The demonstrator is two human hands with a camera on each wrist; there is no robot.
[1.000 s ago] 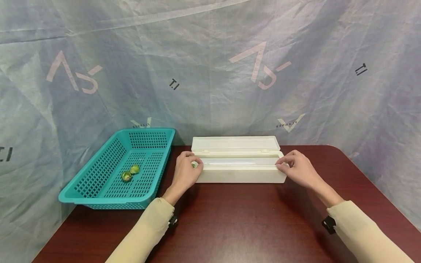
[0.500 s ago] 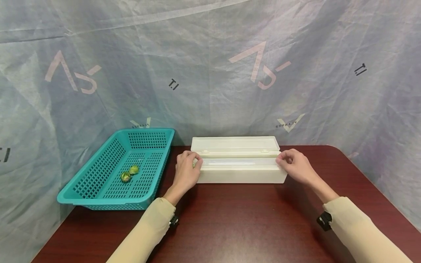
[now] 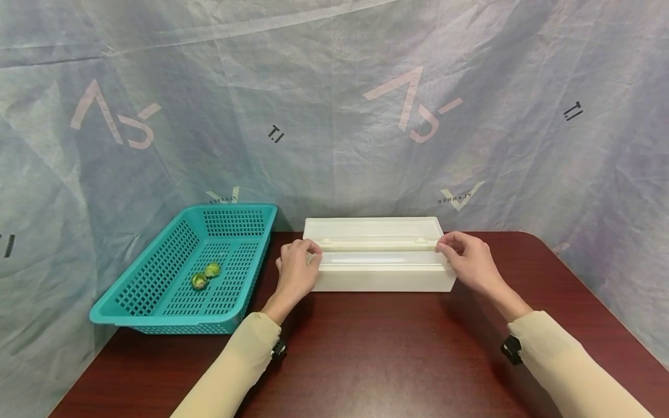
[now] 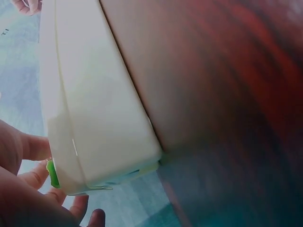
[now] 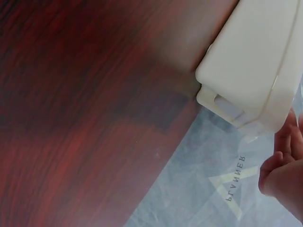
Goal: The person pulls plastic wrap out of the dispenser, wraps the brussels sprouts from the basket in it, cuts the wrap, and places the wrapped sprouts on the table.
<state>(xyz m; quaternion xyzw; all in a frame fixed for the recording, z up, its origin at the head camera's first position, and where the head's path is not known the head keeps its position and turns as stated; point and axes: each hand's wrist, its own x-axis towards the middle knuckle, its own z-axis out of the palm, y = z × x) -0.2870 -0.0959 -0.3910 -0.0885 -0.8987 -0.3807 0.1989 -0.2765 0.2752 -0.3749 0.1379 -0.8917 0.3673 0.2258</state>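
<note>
A long white cling film dispenser (image 3: 384,280) stands on the table with its lid (image 3: 373,227) tipped back. Clear cling film (image 3: 384,259) with a streak of glare shows in its opening. My left hand (image 3: 298,270) grips the left end, thumb and forefinger close together at the top edge. There, in the left wrist view, a green slider (image 4: 52,174) sits beside the fingertips. Over the right end, my right hand (image 3: 473,261) has thumb and forefinger together at the film's edge and seems to pinch it. The film between those fingertips is too faint to see clearly.
Left of the dispenser stands a turquoise slotted basket (image 3: 237,318) with two Brussels sprouts (image 3: 205,275) in it. Behind the dark red table (image 3: 387,360) hangs a grey printed sheet (image 3: 334,128).
My right hand has shifted slightly back and to the left along the dispenser's right end. My left hand stays at the left end, now covering the green slider in the head view.
</note>
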